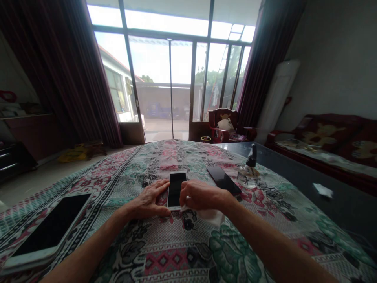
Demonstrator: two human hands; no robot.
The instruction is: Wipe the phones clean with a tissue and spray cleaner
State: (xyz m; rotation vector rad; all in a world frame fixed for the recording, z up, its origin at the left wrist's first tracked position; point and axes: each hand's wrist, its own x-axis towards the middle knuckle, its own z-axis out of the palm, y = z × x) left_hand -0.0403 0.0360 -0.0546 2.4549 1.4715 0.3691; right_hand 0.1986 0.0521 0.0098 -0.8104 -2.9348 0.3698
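A white smartphone (176,190) with a dark screen lies flat on the patterned tablecloth (165,239) in front of me. My left hand (149,200) rests along its left side, fingers spread and thumb near its lower edge. Curled over the right part of the screen, my right hand (197,195) grips a thin white tissue (212,217) whose loose end trails below the fist. To the right lies a black smartphone (224,180). Beyond it stands a clear spray bottle (249,175) with a black pump head.
A larger white tablet (51,226) lies at the left of the cloth. The dark tabletop (297,177) at the right holds a crumpled white tissue (323,190). A red sofa (330,135) and an armchair (224,124) stand beyond, near glass doors (165,90).
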